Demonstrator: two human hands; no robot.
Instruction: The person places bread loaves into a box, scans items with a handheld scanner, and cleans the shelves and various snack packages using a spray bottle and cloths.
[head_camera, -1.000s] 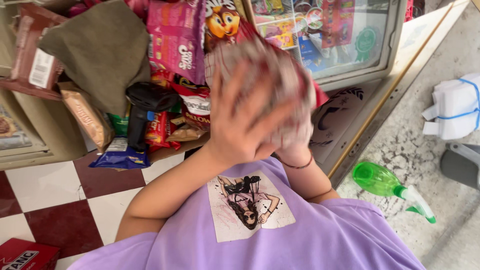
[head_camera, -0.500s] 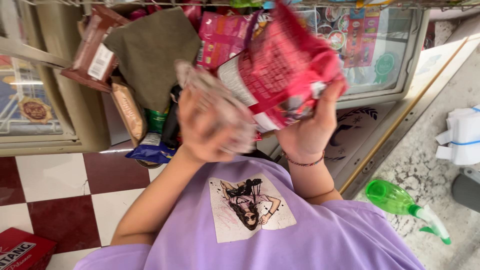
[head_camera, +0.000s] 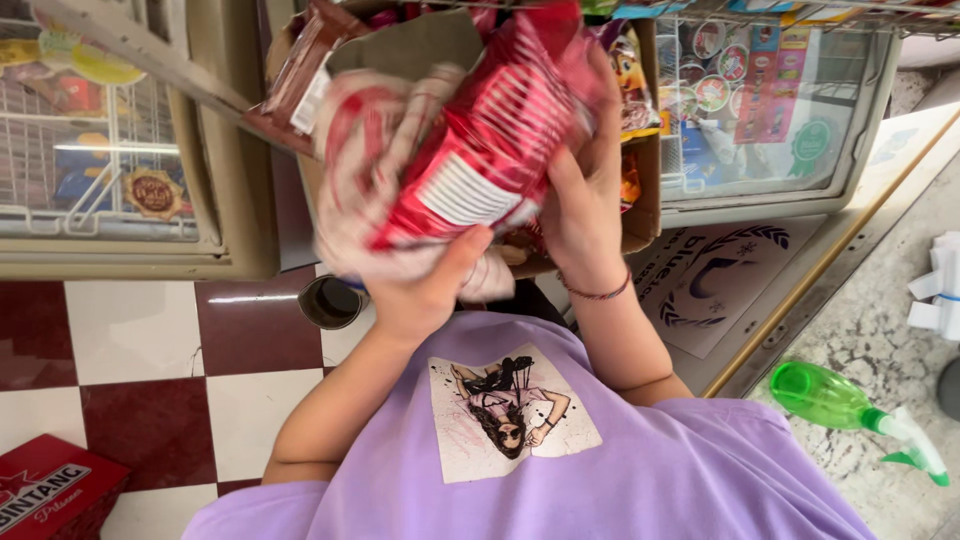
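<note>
Both hands hold a red and white snack bag (head_camera: 470, 150) up in front of my chest, above an open cardboard box (head_camera: 640, 200) of packaged snacks. My left hand (head_camera: 425, 290) grips the bag from below, thumb up against its lower edge. My right hand (head_camera: 580, 205), with a thin bracelet on the wrist, clasps the bag's right side. The bag is blurred by motion. A brown packet (head_camera: 300, 75) leans at the box's upper left.
A glass-topped freezer chest (head_camera: 110, 140) stands at the left and another (head_camera: 780, 100) at the right. A green spray bottle (head_camera: 850, 405) lies on the stone counter. A red carton (head_camera: 50, 490) sits on the checkered floor; a dark round cup (head_camera: 330, 300) is near the box.
The red bag has come lower and nearer to me, and my left hand now grips it from below. The view has shifted, showing more of both freezers.
</note>
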